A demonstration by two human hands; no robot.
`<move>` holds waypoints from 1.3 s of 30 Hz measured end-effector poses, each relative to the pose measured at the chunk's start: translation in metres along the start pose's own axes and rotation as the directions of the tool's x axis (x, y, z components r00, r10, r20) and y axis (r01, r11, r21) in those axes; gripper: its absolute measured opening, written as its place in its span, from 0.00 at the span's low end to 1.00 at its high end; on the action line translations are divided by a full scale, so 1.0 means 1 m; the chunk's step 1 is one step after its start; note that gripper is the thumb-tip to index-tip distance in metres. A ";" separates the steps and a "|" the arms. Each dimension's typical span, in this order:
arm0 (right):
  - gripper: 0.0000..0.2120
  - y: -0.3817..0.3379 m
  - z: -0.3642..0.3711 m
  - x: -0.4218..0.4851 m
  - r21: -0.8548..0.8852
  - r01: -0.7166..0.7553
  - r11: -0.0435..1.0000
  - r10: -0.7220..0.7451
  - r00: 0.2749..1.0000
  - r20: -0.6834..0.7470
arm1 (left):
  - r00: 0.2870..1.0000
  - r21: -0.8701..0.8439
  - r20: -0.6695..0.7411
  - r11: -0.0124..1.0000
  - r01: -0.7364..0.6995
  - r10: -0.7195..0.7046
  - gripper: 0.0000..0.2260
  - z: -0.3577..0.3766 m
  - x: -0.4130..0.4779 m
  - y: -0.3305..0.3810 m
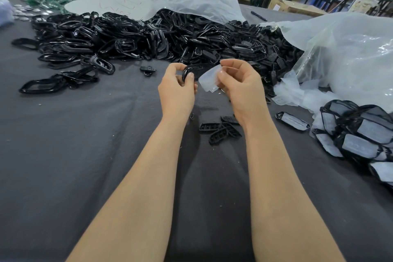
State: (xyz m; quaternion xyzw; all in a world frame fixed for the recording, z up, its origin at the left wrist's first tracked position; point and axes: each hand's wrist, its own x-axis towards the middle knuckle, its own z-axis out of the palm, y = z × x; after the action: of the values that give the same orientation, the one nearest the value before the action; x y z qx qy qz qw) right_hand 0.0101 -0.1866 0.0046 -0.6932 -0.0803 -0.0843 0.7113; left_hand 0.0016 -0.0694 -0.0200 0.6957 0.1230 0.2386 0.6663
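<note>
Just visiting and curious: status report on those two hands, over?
Left hand grips black frame. Right hand pinches clear pad beside it. Nothing between them; pile of black parts lies behind.

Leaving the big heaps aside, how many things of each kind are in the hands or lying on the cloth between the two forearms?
black ring frame, gripped by the left hand: 1
clear plastic piece, pinched by the right hand: 1
black grid pieces, on the cloth between the forearms: 3
Total: 5

Showing glossy black on the frame (186,72), milky white on the pad (209,81), plain dark grey on the tablecloth (85,155).
</note>
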 end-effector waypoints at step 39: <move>0.06 0.020 0.005 0.010 0.113 -0.128 0.985 0.151 0.963 -0.222 | 0.955 0.018 0.280 0.994 -0.111 0.101 0.10 0.004 -0.007 0.005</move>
State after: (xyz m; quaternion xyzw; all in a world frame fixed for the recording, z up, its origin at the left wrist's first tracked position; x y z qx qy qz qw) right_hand 0.0243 -0.1812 -0.0127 -0.6472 0.0477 -0.1096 0.7529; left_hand -0.0035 -0.0765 -0.0161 0.7391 -0.0056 0.1716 0.6514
